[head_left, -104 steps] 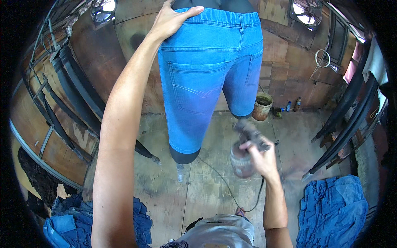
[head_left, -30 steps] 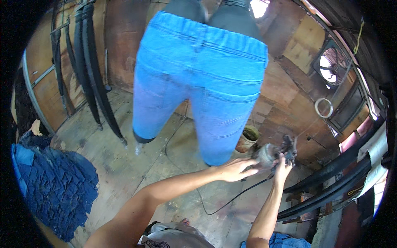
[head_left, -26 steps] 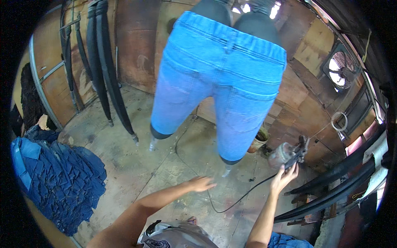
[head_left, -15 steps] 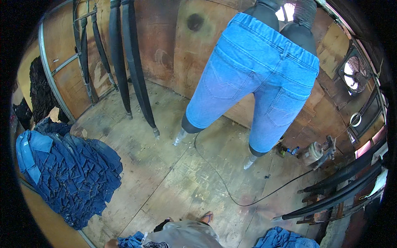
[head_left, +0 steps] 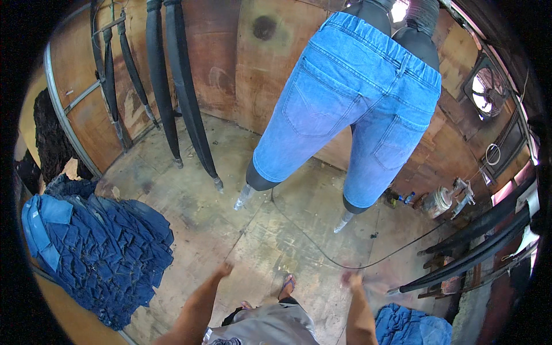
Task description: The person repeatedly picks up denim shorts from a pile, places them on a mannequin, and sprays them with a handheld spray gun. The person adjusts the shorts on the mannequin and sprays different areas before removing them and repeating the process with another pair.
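Pale blue denim shorts, seen from behind with two back pockets, are fitted on a black leg-shaped form that hangs at the upper right. Clear wrapping covers the form's lower tips. My left hand is over the floor below the form, its fingers curled in with nothing seen in them. Farther right, my right hand is smeared by motion, so its fingers cannot be made out. Both hands are apart from the shorts. Beside my right forearm lies a folded pile of blue denim.
A big stack of dark blue denim stands at left. Long black tubes hang at the back left; more black tubes jut in at right. A hose crosses the floor near a pot. A fan sits in the wall.
Both my hands have come forward into view from the lower edge. The blue denim near my left side has gone out of view. The whole view has shifted slightly.
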A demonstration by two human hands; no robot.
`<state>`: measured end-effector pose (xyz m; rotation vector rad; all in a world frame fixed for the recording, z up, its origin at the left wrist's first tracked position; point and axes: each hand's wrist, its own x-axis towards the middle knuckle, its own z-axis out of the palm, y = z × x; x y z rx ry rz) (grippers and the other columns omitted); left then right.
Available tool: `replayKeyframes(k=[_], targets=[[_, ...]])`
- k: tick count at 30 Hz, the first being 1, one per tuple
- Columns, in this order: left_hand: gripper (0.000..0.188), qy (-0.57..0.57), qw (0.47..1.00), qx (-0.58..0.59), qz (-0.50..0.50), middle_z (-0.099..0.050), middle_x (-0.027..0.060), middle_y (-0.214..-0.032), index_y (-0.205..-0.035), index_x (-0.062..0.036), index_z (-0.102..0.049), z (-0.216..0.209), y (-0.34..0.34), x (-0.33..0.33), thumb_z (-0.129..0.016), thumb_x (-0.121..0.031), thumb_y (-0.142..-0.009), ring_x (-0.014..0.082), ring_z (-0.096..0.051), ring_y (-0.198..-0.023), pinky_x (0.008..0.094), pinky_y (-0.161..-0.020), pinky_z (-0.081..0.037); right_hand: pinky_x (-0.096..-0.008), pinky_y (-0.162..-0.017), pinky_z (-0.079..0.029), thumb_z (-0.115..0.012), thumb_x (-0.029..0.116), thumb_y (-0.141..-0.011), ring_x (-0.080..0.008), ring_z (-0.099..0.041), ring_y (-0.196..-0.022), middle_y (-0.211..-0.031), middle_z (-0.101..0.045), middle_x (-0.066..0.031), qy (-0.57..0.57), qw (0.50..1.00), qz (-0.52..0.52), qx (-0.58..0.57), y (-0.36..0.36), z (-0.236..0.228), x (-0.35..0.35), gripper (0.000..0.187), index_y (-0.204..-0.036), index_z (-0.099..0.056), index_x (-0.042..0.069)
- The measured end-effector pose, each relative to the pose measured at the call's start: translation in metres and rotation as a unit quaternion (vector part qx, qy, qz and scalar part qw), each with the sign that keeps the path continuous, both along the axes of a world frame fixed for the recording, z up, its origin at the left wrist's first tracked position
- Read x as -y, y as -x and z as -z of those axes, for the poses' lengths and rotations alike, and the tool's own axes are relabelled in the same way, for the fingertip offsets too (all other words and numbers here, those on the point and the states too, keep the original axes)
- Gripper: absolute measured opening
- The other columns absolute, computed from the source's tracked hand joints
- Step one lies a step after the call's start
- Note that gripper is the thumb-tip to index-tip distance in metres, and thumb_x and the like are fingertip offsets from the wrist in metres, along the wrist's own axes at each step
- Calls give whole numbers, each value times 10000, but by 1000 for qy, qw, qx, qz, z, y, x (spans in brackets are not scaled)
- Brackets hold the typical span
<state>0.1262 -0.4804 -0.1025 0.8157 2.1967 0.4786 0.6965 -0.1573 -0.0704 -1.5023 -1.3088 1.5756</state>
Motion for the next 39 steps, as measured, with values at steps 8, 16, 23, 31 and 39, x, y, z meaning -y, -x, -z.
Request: replayKeyframes(k=[8, 16, 23, 31, 39], targets=[[638, -492, 839, -71, -221, -533, 239, -1428, -1411, 7, -513, -313, 80, -271, -433, -502, -1034, 353, -485, -1350, 408, -1120, -367, -439, -1158, -337, -419, 604, -1023, -327, -449, -1385, -1491, -473, -213, -215, 965, 101, -114, 125, -273, -226, 756, -1478, -442, 0], [727, -518, 809, 167, -223, -650, 198, -1295, -1292, 64, -620, -326, 93, -351, -322, -552, -1045, 279, -576, -1218, 369, -1084, -380, -438, -1197, -298, -301, 599, -1041, -313, -384, -1434, -1568, -396, -136, -174, 930, 25, -322, 203, -247, -286, 763, -1560, -287, 41], [675, -536, 777, 213, -253, -656, 189, -1290, -1286, 66, -619, -310, 50, -400, -350, -504, -1045, 243, -586, -1204, 355, -1076, -381, -465, -1169, -340, -311, 574, -1043, -331, -412, -1405, -1555, -409, -120, -157, 911, 106, -367, 248, -239, -259, 705, -1565, -283, 101], [605, -558, 763, 243, -218, -616, 178, -1352, -1338, 46, -580, -291, 75, -451, -293, -410, -1064, 250, -561, -1242, 358, -1091, -374, -430, -1154, -336, -304, 501, -1059, -307, -440, -1367, -1507, -464, -109, -166, 888, 210, -375, 238, -241, -244, 642, -1511, -392, 55], [572, -515, 741, 398, -165, -567, 123, -1415, -1442, -26, -491, -269, 102, -492, -221, -360, -1064, 248, -528, -1286, 385, -1140, -347, -413, -1129, -367, -299, 452, -1071, -283, -488, -1304, -1434, -516, -121, -187, 874, 292, -339, 228, -227, -229, 597, -1465, -426, 21]])
